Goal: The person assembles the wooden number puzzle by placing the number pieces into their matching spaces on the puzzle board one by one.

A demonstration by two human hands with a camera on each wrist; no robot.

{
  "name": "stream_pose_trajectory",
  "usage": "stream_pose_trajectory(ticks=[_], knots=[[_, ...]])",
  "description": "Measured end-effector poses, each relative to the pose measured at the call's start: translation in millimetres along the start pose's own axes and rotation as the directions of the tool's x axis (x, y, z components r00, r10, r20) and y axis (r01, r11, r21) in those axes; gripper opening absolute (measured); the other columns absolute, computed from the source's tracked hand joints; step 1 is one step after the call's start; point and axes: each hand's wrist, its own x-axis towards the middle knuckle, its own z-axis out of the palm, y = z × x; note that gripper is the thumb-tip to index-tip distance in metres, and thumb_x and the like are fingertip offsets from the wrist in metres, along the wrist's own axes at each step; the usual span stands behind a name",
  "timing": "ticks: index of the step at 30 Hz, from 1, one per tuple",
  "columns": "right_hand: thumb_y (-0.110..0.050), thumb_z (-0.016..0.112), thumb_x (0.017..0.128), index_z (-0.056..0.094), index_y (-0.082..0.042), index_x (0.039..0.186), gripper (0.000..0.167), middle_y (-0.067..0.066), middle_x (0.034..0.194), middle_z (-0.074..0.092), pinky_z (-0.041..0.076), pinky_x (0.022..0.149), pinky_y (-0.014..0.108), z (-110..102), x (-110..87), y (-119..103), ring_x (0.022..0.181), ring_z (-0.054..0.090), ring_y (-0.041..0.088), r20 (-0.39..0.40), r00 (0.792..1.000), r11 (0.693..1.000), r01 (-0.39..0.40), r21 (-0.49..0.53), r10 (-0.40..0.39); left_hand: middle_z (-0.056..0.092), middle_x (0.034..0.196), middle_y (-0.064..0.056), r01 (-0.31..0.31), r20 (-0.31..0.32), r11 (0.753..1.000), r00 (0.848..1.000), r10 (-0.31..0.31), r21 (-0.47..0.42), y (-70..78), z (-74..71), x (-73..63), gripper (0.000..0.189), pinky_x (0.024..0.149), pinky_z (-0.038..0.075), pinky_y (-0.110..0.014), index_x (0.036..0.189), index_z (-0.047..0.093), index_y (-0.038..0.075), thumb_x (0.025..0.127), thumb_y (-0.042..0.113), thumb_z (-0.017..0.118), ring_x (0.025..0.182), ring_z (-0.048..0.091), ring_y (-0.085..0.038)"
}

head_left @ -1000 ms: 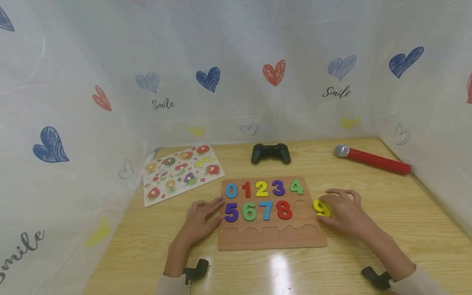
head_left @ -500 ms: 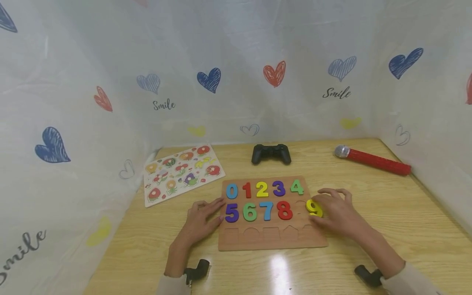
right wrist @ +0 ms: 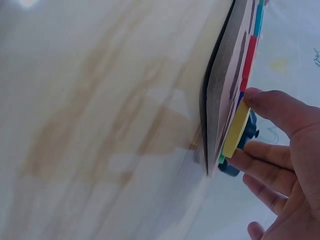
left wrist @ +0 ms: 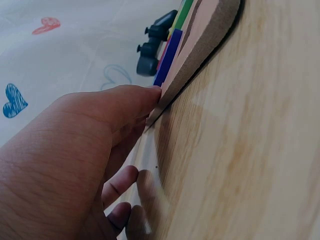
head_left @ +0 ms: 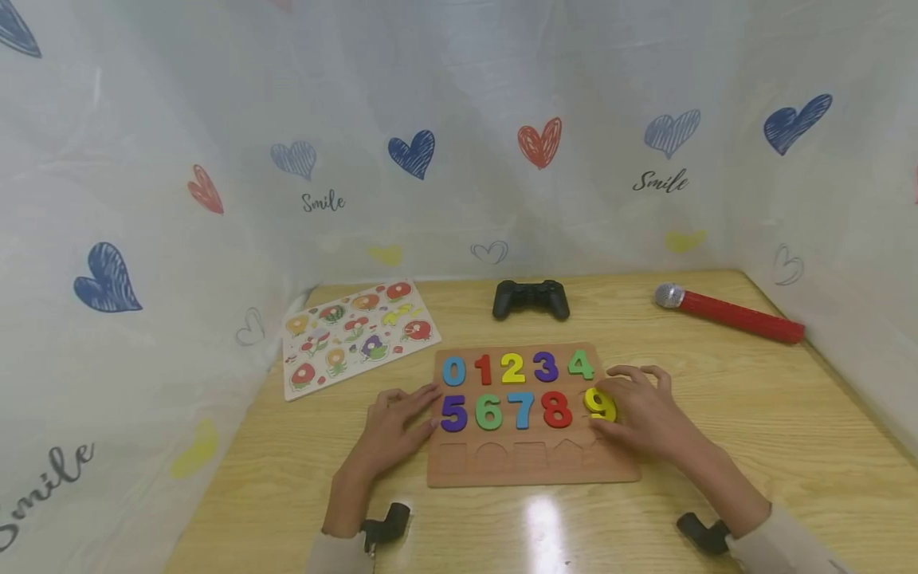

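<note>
My right hand (head_left: 649,414) pinches a yellow number 9 puzzle piece (head_left: 601,405) between thumb and fingers. The piece is over the right end of the middle row on a wooden number board (head_left: 531,470). In the right wrist view the yellow piece (right wrist: 237,128) stands out at the board's edge, thumb on one end and fingertips at the other. My left hand (head_left: 393,426) rests at the board's left edge, thumb and index fingertip against it. The digits 0 to 8 lie in the board, with a purple 5 (head_left: 454,414) closest to the left hand and a red 8 (head_left: 556,410) beside the 9.
A fruit puzzle board (head_left: 358,339) lies behind on the left. A black game controller (head_left: 531,300) sits beyond the number board, and a red microphone (head_left: 731,312) lies at the back right. Shape recesses run along the number board's front row. White curtains with hearts enclose the wooden table (head_left: 502,534).
My right hand has carried the yellow 9 leftward, from beside the board's right edge to over the spot right of the red 8. The left hand has stayed at the board's left edge.
</note>
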Motion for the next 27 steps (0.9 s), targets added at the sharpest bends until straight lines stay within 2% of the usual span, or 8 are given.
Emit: stream_pose_trajectory(ticks=[7,27], knots=[[-0.032,0.087,0.077,0.072,-0.005,0.113,0.047,0.009,0.111,0.071,0.018,0.100,0.064,0.5,3.6,-5.2,0.121,0.048,0.037,-0.014,1.000,1.000,0.007,-0.008,-0.007,0.046,0.152,0.013,0.008,0.010,1.000,1.000,-0.008,-0.004,2.0,-0.1,1.4,0.051,0.097,0.028,-0.054,0.145,0.055,0.023,0.098,0.043,0.062,0.115,0.038,-0.023],[-0.039,0.086,0.077,0.070,-0.007,0.116,0.052,0.009,0.113,0.070,0.018,0.099,0.067,5.8,4.6,-3.5,0.124,0.046,0.040,0.031,0.998,0.999,-0.045,-0.023,0.046,0.047,0.152,0.011,0.008,0.008,1.000,1.000,-0.008,-0.016,4.7,0.3,1.5,0.051,0.098,0.027,-0.056,0.145,0.056,0.022,0.098,0.040,0.062,0.118,0.038,-0.027]])
